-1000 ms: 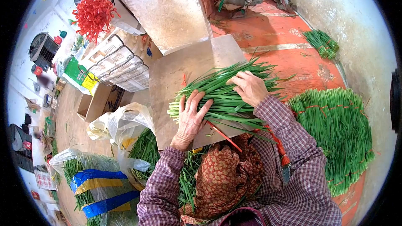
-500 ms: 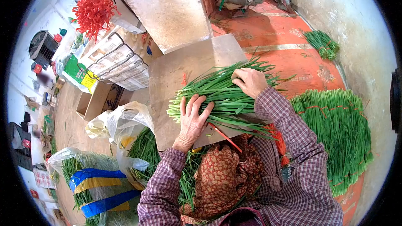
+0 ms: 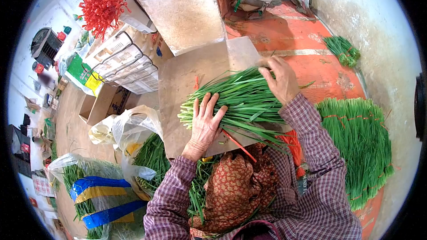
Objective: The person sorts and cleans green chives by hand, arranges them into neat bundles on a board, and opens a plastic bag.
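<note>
A loose pile of garlic chives [image 3: 244, 93] lies across a brown board [image 3: 178, 75] in front of me, pale cut ends to the left and green tips to the right. My left hand [image 3: 205, 122] rests on the pale end with its fingers spread over the stalks. At the tip end, my right hand [image 3: 282, 80] is closed, thumb against curled fingers; a few thin chive leaves stick out around it. Most of what it grips is hidden. A red tie strip [image 3: 239, 146] pokes out at the board's near edge, and a bundle of red ties [image 3: 293, 149] hangs by my right forearm.
Tied chive bundles [image 3: 356, 146] stand at right on the orange floor sheet [image 3: 284, 31]; a smaller bundle [image 3: 341, 51] lies by the wall. To the left are plastic bags of greens [image 3: 106, 195], a cardboard box [image 3: 100, 104], a wire rack [image 3: 129, 58] and red ties [image 3: 102, 9].
My right hand has risen off the leaves and shifted slightly up and right. Fewer stray tips spread on the right of the pile. My left hand stays in place.
</note>
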A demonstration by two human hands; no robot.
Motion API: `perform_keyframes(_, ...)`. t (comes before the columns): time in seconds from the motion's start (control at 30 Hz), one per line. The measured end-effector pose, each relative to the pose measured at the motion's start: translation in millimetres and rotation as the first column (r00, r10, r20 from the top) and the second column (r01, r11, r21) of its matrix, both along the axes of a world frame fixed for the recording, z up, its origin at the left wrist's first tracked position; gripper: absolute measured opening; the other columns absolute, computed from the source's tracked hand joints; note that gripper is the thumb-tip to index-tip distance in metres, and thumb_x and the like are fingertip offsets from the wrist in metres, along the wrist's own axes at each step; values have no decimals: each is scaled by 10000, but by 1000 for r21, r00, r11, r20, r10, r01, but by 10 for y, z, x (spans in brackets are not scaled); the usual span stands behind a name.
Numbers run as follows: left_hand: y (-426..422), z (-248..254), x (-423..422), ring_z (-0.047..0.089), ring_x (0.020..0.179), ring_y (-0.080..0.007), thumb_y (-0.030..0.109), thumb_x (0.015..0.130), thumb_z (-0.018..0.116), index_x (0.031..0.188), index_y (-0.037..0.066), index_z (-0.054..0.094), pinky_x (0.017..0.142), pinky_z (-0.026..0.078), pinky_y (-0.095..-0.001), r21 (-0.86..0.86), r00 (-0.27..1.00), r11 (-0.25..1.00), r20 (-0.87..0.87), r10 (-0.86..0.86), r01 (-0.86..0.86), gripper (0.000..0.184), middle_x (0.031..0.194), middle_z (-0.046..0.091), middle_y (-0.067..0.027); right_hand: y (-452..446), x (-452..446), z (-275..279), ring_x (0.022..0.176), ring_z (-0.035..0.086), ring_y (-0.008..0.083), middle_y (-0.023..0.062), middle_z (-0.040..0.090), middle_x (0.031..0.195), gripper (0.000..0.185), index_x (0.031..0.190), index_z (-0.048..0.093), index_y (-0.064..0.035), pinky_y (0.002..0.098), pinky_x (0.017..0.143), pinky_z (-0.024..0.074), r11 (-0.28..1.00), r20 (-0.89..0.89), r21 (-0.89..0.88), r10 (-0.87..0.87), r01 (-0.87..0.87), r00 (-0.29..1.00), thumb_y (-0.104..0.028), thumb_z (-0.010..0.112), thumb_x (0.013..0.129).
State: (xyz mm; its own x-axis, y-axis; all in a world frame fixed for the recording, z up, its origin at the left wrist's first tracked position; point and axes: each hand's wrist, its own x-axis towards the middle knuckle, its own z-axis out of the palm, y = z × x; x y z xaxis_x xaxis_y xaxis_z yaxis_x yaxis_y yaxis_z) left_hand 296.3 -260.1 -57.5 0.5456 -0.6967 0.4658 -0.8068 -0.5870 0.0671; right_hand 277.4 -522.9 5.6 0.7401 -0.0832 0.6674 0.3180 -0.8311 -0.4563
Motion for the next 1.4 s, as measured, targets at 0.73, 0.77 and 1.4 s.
perform_keyframes(0.73,9,-9,-7,343,1328,-359,175,629,735,1157,156,539,1071,257,-604,19,1000,1000,18,-2,2,564,1388,401,-149,361,298,-457,882,564,191,1,564,829,116,797,639,-150,345,788,458,909,-119,-405,54,-98,991,-208,725,746)
perform_keyframes(0.77,11,-21,-2,343,1328,-359,175,629,735,1157,156,539,1071,257,-604,18,1000,1000,18,1,-1,564,1388,401,-149,361,278,-434,878,564,193,1,566,827,109,793,635,-151,345,783,459,911,-104,-402,53,-90,993,-207,719,751)
perform_keyframes(1.4,35,-15,-19,414,1241,-332,119,571,741,1206,139,525,1069,275,-545,-29,1000,999,-18,-16,15,671,1321,451,-120,211,-216,404,797,600,259,57,599,759,106,819,610,-101,400,720,469,918,-45,-390,-95,70,994,-170,677,773)
